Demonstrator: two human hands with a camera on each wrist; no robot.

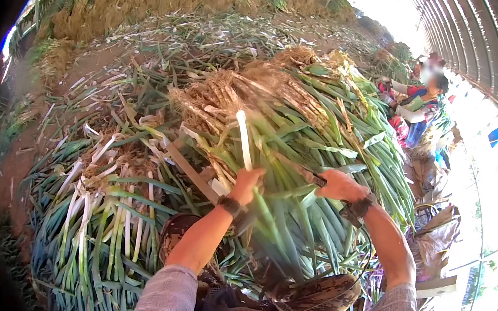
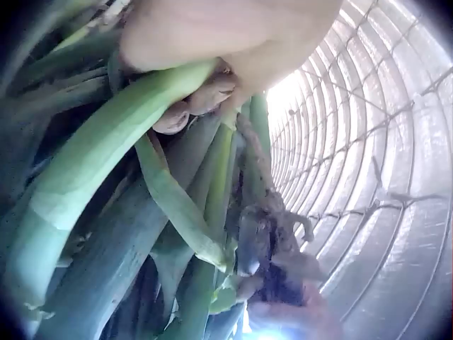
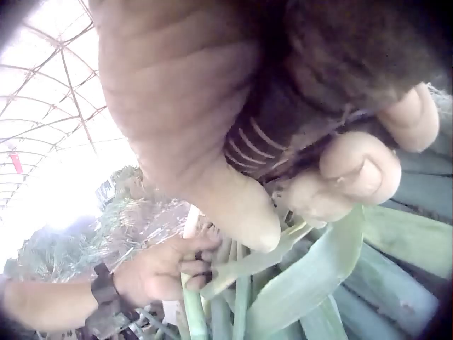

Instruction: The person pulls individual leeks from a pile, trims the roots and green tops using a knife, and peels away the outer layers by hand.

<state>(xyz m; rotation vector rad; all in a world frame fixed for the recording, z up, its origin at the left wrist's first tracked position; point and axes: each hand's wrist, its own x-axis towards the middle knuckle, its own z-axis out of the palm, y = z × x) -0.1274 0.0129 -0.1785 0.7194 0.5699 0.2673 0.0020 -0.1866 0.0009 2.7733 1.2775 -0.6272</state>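
Note:
My left hand [image 1: 246,186] grips a green onion [image 1: 244,138], its white stem standing up above the fist. Below that fist, green leaves fan down toward my lap, and in the left wrist view a thick green leaf [image 2: 106,156] curves out from under the fingers. The right hand [image 1: 342,185] has its fingers curled round a dark, ridged handle [image 3: 258,142]. From this handle a narrow knife blade [image 1: 299,170] points toward the left hand, partly overlapped by leaves. Between both hands lie blurred green leaves [image 1: 289,196].
A big heap of green onions [image 1: 316,104] with brown roots lies ahead. Another pile [image 1: 88,231], white stems up, spreads at the left. A brown wooden strip [image 1: 190,170] slants beside my left wrist. At the right, another person [image 1: 415,106] sits near the arched greenhouse wall [image 1: 476,25].

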